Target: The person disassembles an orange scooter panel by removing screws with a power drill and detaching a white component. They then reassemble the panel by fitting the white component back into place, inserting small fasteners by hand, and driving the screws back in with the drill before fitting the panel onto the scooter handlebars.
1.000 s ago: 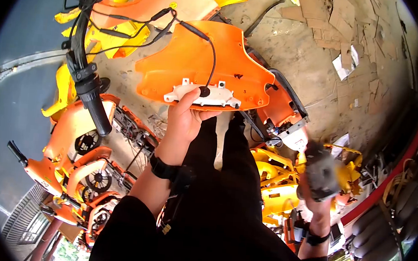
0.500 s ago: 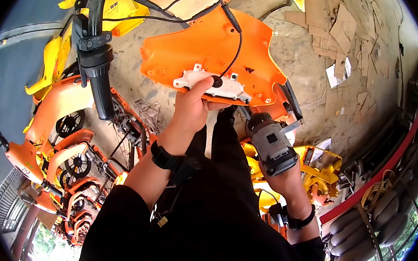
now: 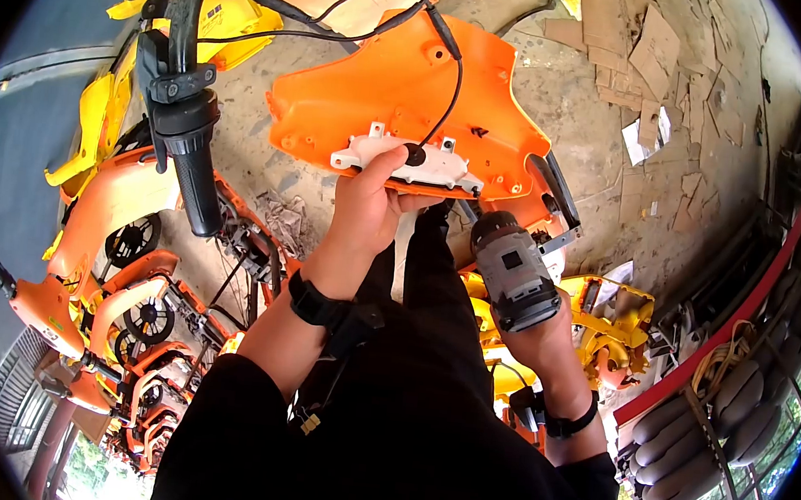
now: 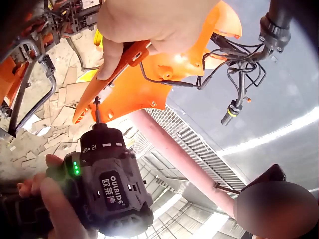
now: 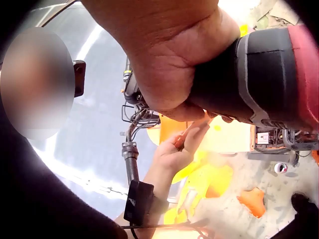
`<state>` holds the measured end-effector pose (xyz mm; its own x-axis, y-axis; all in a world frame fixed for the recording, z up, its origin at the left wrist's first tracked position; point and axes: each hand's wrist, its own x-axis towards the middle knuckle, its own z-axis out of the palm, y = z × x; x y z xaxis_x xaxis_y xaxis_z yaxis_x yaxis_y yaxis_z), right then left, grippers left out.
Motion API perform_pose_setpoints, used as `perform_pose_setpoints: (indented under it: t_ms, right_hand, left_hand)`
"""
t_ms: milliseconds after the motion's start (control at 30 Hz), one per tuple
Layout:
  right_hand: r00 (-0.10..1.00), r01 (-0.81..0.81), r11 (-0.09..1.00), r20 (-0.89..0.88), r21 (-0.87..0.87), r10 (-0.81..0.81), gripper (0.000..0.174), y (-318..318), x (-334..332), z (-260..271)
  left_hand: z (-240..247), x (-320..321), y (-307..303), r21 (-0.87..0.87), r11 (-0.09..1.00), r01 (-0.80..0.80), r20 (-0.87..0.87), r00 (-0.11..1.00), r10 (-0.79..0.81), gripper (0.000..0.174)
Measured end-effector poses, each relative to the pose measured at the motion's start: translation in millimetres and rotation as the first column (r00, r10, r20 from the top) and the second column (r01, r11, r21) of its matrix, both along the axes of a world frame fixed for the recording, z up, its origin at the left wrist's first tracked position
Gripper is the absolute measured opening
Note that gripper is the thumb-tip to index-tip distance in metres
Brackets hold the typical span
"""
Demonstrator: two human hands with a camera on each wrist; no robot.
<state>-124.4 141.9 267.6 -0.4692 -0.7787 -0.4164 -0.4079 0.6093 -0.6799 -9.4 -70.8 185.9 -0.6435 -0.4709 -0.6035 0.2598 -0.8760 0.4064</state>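
Observation:
My left hand (image 3: 363,209) grips the lower edge of an orange plastic panel (image 3: 406,79), its thumb pressing on a white housing (image 3: 450,171) fixed to the panel's inner side. A black cable (image 3: 458,93) runs from that housing up to the handlebar wiring. In my right hand (image 3: 545,344) is a grey and black cordless drill (image 3: 517,275), held to the right of the panel's lower edge. The left wrist view shows its bit (image 4: 97,114) pointing at the white housing, the tip right at a dark screw spot. Green lights glow on the drill.
A handlebar with a black grip (image 3: 198,185) stands close on the left. Orange scooters (image 3: 127,217) line the left side. Yellow plastic parts (image 3: 603,334) lie behind the right hand, and torn cardboard (image 3: 661,54) covers floor at the upper right.
The right hand has swung the drill leftward and up from the far right to the panel's lower edge. The left hand keeps its grip; over the last half second little differs.

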Motion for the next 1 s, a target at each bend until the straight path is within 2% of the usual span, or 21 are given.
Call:
perform_pose_setpoints:
  t_ms: [67,200,400,567,667,800,1000]
  right_hand:
    - [0.998,-0.026,0.999,-0.059,0.036,0.028,0.037,0,1,-2]
    - [0.998,0.008,0.997,-0.063,0.078,-0.003,0.039,-7,5,0]
    - [0.994,0.044,0.994,-0.101,0.1,-0.033,0.042,-14,6,2]
    - [0.994,0.041,0.992,-0.109,0.117,-0.029,0.045,-16,3,0]
    - [0.991,0.058,0.994,-0.124,0.094,-0.046,0.033,-22,5,3]
    - [0.991,0.044,0.993,-0.128,0.109,-0.03,0.037,-20,4,-2]
    - [0.985,0.023,0.994,-0.172,0.111,-0.004,0.038,-20,4,-3]
  left_hand:
    - [-1,1,1,-0.018,1.0,-0.012,0.02,1.0,0.012,0.028]
    - [-1,0,1,-0.015,0.999,-0.032,0.077,0.997,0.033,0.027]
    - [-8,2,2,0.023,0.999,-0.041,0.031,0.999,0.04,0.029]
    - [-5,1,3,-0.037,0.999,-0.013,0.041,0.999,0.015,0.036]
    - [-3,0,2,-0.049,0.999,-0.014,0.051,0.999,0.017,0.036]
    - [-3,2,-1,0.006,1.0,-0.026,0.027,0.999,0.026,0.032]
    - [-1,1,-3,-0.022,1.0,-0.014,0.013,1.0,0.014,0.034]
